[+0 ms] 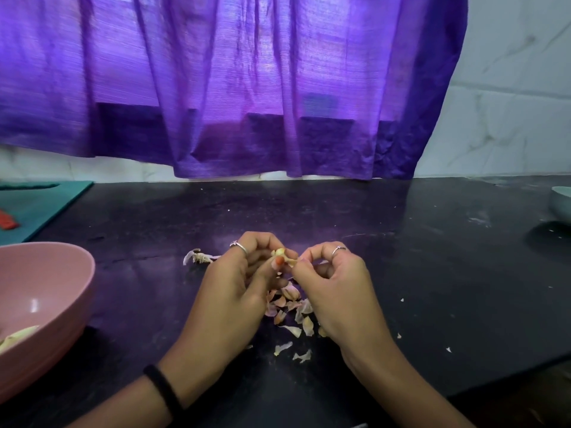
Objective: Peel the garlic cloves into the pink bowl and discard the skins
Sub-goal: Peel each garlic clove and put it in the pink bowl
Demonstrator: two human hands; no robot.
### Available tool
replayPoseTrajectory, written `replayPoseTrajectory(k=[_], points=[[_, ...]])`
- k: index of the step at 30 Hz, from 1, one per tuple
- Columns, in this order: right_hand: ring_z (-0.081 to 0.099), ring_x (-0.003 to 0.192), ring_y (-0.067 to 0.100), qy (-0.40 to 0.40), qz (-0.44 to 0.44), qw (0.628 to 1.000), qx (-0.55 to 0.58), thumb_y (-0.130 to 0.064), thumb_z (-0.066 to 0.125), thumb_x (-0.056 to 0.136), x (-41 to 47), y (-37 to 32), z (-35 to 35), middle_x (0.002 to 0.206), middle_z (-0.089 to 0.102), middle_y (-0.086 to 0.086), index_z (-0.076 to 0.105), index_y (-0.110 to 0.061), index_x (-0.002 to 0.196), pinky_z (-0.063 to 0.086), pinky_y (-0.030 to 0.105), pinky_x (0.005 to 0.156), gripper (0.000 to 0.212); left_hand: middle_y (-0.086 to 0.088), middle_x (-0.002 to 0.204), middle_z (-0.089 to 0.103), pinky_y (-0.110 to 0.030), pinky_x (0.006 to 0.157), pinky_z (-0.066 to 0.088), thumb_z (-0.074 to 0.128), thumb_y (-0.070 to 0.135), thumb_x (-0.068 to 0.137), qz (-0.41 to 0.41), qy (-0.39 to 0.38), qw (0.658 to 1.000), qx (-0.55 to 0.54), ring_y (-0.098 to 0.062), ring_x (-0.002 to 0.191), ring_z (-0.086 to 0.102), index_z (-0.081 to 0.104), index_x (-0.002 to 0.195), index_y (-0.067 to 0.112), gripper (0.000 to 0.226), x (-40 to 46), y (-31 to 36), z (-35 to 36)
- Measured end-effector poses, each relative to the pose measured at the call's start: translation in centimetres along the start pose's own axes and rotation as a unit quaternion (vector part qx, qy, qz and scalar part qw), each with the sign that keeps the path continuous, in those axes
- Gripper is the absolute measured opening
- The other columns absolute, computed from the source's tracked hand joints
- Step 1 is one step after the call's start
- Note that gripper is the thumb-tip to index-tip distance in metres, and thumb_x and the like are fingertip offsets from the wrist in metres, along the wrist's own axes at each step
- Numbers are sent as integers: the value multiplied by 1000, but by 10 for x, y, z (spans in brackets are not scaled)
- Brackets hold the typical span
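Garlic clove (280, 253): pale yellow, partly stripped, a flap of papery skin trailing from it. It is held above the black surface (417, 257), right of the pink bowl (55, 273). Left hand (238, 282): fingers curled, thumb and forefinger pinching the clove. Right hand (336, 288): fingers curled, pinching the loose skin flap. Loose skins (290, 307): a scatter of pinkish and cream flakes on the surface directly beneath both hands, right of the bowl. One stray husk (197, 257) lies beyond the bowl's right side. Peeled cloves (18, 336) rest inside the bowl. Bare surface separates the bowl's rim from the left hand. The surface's near edge runs diagonally, far right of the bowl.
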State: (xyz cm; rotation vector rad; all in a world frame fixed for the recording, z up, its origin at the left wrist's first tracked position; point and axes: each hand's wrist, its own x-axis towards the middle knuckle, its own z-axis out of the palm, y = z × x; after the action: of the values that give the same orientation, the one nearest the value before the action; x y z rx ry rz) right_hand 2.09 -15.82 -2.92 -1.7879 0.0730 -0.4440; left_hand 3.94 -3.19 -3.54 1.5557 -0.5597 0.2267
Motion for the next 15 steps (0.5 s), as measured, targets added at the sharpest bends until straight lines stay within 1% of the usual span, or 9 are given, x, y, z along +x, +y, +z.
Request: replayPoseTrajectory(k=[2,4,6,8,9,10,12,13,15], points=[[63,57,9,6,7,1000,-7,-26,67,81,-1,-1,0,78,70,6,60,-13,76,48,21,52,16,-2,92,73,-23,74,55,48,2,95,5,0,1000,-8,-17,85,70,58,94,11,14,0,0,2],[56,53,7,25,11,999,-25,-27,65,80,0,0,-2,78,67,4,59,-13,74,45,20,48,16,-7,89,72,-22,71,55,45,3,96,12,22,999,-28,-16,83,70,56,94,8,12,1,2,2],[52,51,6,47,29,998,-29,-25,63,84,4,3,-6,74,64,2,60,-15,74,45,25,49,14,-8,83,71,-20,68,55,42,4,97,5,64,995,-70,-17,79,71,54,93,6,13,3,5,-2],[54,52,4,47,39,998,-8,-23,61,89,6,5,-10,72,64,0,63,-17,78,49,24,51,13,-4,78,71,-19,66,55,42,3,97,-9,94,992,-87,-15,77,71,54,92,7,14,5,6,-8],[57,56,3,41,30,999,-5,-23,61,90,6,7,-11,77,65,0,65,-20,79,51,24,56,13,-2,77,71,-19,67,55,42,4,97,-16,98,991,-88,-15,77,71,55,93,8,14,6,6,-9],[60,63,4,30,17,999,-10,-23,60,91,5,8,-11,85,66,-1,67,-22,80,53,26,63,13,-1,77,71,-20,67,56,43,4,97,-22,97,991,-89,-15,77,71,56,93,8,14,5,6,-10],[63,78,4,7,-2,1000,-20,-21,57,93,4,7,-9,98,64,-5,71,-25,81,53,28,75,18,0,76,70,-20,66,56,45,4,96,-29,89,992,-88,-14,75,70,57,94,8,13,4,6,-10],[62,80,3,1,-6,1000,-17,-20,56,94,3,6,-7,100,63,-7,72,-26,80,52,28,77,22,0,77,70,-19,65,56,45,5,96,-30,83,993,-83,-14,73,70,57,95,8,12,4,6,-9],[61,75,6,0,-6,1000,-1,-23,54,94,2,3,-5,95,62,-10,74,-23,73,51,30,76,29,0,78,70,-18,63,54,47,5,95,-28,73,995,-70,-13,72,70,59,96,8,12,3,5,-9]])
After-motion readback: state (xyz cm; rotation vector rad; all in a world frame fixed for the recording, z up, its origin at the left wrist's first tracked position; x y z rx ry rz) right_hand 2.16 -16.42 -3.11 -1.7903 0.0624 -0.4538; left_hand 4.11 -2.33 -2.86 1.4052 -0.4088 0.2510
